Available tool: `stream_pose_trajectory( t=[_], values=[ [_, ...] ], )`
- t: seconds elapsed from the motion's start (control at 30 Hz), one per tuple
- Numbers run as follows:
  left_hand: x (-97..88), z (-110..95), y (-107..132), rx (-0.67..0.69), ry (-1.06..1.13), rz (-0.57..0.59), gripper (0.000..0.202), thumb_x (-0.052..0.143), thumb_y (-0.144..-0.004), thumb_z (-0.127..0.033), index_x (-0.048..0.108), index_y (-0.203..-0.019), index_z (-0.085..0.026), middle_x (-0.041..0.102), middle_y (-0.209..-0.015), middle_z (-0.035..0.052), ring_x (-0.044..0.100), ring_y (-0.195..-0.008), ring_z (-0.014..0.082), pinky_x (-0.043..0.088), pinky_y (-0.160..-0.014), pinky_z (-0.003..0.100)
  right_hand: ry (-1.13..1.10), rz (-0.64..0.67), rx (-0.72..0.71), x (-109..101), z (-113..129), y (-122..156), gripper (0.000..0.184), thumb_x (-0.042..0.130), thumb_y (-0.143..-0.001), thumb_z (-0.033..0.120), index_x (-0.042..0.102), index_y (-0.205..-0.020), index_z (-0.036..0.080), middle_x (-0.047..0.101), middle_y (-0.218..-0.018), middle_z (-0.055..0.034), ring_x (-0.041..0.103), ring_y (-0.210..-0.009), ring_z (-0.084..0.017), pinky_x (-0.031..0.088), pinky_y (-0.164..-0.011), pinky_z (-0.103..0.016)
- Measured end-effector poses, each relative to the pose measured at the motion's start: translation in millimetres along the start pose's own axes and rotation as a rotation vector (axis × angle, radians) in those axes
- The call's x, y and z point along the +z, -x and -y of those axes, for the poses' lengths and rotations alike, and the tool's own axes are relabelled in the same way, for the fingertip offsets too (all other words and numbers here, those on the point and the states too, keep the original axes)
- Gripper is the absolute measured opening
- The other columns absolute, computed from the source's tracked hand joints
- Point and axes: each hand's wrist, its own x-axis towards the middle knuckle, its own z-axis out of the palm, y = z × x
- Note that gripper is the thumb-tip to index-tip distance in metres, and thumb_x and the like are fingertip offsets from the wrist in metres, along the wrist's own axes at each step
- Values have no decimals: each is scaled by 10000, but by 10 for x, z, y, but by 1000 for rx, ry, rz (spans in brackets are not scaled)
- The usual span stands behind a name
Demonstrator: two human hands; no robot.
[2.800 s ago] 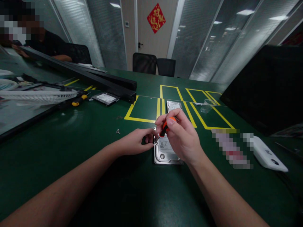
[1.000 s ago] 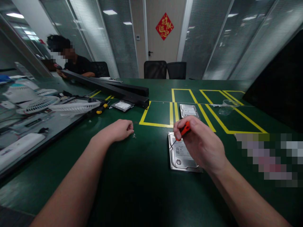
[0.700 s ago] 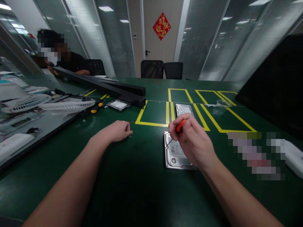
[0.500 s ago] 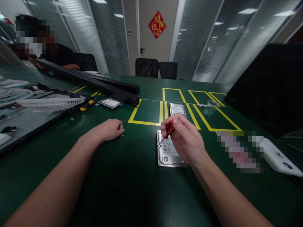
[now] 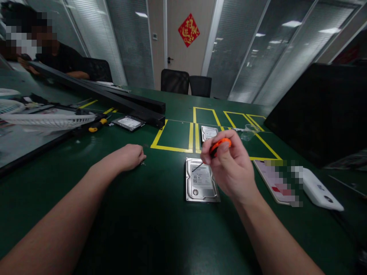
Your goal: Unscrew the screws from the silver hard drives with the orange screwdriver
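A silver hard drive [image 5: 201, 185] lies label up on the green table [image 5: 160, 221] in front of me. My right hand [image 5: 231, 167] is closed on a small orange-handled screwdriver [image 5: 215, 148], its thin tip hanging just above the drive's top left part. My left hand [image 5: 128, 156] rests on the table to the left, fingers curled, next to small loose screws [image 5: 142, 163]; what its fingertips hold, if anything, is hidden.
A second hard drive [image 5: 209, 133] lies among yellow taped rectangles [image 5: 172, 137], a third [image 5: 127, 123] by a long black bar [image 5: 120, 101]. A clear cup [image 5: 248, 132], a white device [image 5: 321, 189], a black monitor [image 5: 321, 110], a yellow screwdriver [image 5: 96, 126]. A person sits far left.
My left hand left the drive and went left to the loose screws. My right hand, still holding the screwdriver, lifted its tip off the drive's corner and raised a little.
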Motion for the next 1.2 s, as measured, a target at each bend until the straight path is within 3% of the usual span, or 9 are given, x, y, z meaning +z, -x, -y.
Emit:
stream_pose_trajectory(
  t=[0.2,0.33,0.43,0.5,0.63,0.77,0.87,1.03,1.2],
  values=[
    [70,37,-37,15,9,-3,289,538,-959,-386,721,-892,-173,767,-963,155,715,-831,286,500,-698,347,271,-124,-200,-206,408,34,143,662,-1022,417,608,-1021,285,676,-883,-18,523,-677,-166,437,-658,-343],
    [21,23,-20,10,84,-64,301,529,-960,-399,739,-939,-184,775,-1011,140,723,-917,301,512,-770,352,686,-161,-288,-428,461,156,100,690,-1001,340,623,-1030,271,658,-913,-40,576,-762,-200,462,-707,-375],
    [-86,-149,86,48,276,-128,365,499,-982,-481,731,-1023,-202,767,-1035,95,706,-916,280,508,-766,338,1052,-66,-349,-544,384,260,126,740,-952,265,628,-1010,260,644,-899,-35,595,-770,-202,459,-689,-368],
    [-135,-389,209,162,433,-141,409,482,-990,-540,711,-1035,-204,741,-957,66,681,-855,258,492,-716,324,1154,62,-371,-549,287,325,144,753,-938,239,617,-985,253,636,-837,-18,587,-700,-183,459,-638,-349],
    [-43,-1014,485,467,801,-112,407,537,-978,-578,671,-965,-194,676,-895,29,628,-830,216,475,-724,304,1187,216,-421,-423,44,447,161,719,-965,199,645,-1108,205,712,-947,-68,682,-827,-199,537,-709,-334],
    [189,-1426,635,560,1072,60,298,550,-992,-469,620,-942,-184,650,-884,25,602,-793,189,474,-694,294,1204,236,-444,-336,-110,553,284,701,-972,156,646,-1250,181,755,-1123,-120,725,-972,-227,575,-801,-346],
    [273,-1514,668,557,1230,97,276,565,-1005,-437,614,-936,-175,649,-893,24,594,-803,175,483,-722,295,1186,192,-449,-350,-111,582,238,682,-977,124,671,-1208,179,772,-1078,-110,736,-950,-219,580,-809,-341],
    [260,-1546,700,548,1390,107,283,629,-988,-430,628,-907,-159,644,-834,3,587,-771,146,484,-726,275,1195,189,-410,-405,-53,570,161,680,-975,112,717,-1124,163,785,-1019,-98,745,-899,-208,578,-795,-330],
    [282,-1585,706,513,1428,82,267,663,-971,-420,646,-901,-162,695,-825,8,643,-779,154,514,-739,278,1164,193,-416,-400,-70,596,226,681,-974,116,722,-1191,167,799,-1057,-101,764,-934,-217,592,-825,-330]
  ],
)
